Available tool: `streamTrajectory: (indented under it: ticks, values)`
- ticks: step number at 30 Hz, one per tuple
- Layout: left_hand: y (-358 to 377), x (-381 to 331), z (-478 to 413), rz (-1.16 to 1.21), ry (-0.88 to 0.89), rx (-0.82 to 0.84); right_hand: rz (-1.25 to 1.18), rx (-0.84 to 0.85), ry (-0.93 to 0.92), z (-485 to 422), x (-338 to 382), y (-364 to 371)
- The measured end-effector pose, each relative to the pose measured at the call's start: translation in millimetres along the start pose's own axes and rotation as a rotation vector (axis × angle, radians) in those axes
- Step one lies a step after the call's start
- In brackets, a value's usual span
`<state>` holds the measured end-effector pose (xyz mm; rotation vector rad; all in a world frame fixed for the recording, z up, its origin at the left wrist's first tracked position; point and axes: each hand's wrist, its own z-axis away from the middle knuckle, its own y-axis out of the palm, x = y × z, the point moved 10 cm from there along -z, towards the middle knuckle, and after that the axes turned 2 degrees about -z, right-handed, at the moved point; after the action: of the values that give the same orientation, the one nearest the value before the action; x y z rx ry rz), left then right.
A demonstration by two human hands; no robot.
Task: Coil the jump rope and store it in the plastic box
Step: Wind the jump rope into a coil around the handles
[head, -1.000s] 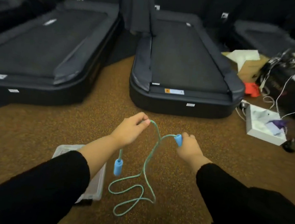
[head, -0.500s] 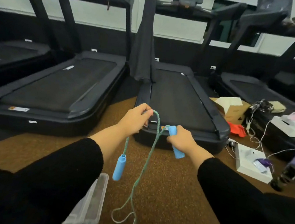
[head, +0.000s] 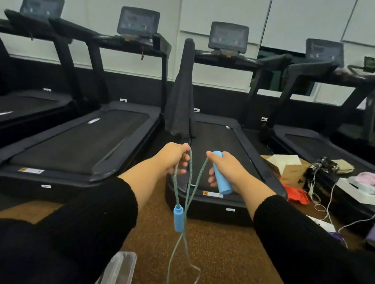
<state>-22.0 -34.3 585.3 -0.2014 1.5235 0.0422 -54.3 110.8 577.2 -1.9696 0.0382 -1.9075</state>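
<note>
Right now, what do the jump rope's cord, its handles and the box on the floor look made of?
The cord looks like braided fabric, matte teal with a speckled weave. The handles seem soft foam or rubber: matte light blue, no shine. The box is likely hard clear plastic: see-through, with glossy edges.

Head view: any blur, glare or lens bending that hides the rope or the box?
Head view: evenly lit, no glare; left hand, right hand and jump rope sharp at centre; wide-angle bending bows the treadmills toward the edges; plastic box soft, cut by the bottom edge and partly behind the left sleeve.
</note>
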Motion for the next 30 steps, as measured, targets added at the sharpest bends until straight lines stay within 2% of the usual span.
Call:
streamTrajectory:
  ticks: [3, 6, 11, 14, 17, 19, 21, 23, 26, 30]
  values:
    - [7.5, -7.0, 6.7, 0.034, -0.027, 0.029, 0.061, -0.043, 0.008, 1.9, -0.8, -2.6]
    - [7.5, -17.5, 12.2, 0.074, -0.011, 0.023, 0.242, -0.065, 0.068, 4.9, -15.6, -5.4]
    - [5.4, -27.0, 16.5, 0.128, 0.004, 0.044, 0.462, -0.021, 0.198, 13.2, -57.5, -3.5]
    - [4.9, -26.5, 19.0, 0.151, 0.005, 0.071, 0.484, -0.019, 0.216, 17.3, -82.7, 3.6]
    - [7.0, -22.7, 18.1, 0.185, 0.001, 0.087, 0.262, -0.049, 0.267, 21.7, -104.4, 12.9]
    - [8.2, -19.4, 16.4, 0.209, -0.001, 0.087, -0.003, 0.044, 0.286, 28.2, -108.3, 36.6]
    - [9.6, -17.5, 13.7, 0.225, 0.006, 0.082, -0.202, 0.1, 0.227, 31.4, -95.2, 53.7]
    - [11.4, -18.0, 12.1, 0.244, 0.016, 0.082, -0.291, 0.117, 0.158, 30.3, -84.5, 64.2]
    - [12.0, -20.6, 10.5, 0.281, 0.019, 0.083, -0.296, 0.149, 0.103, 31.2, -77.3, 75.2]
    - [8.7, -25.8, 11.4, 0.313, 0.018, 0.067, -0.37, 0.302, 0.106, 45.0, -67.8, 92.3]
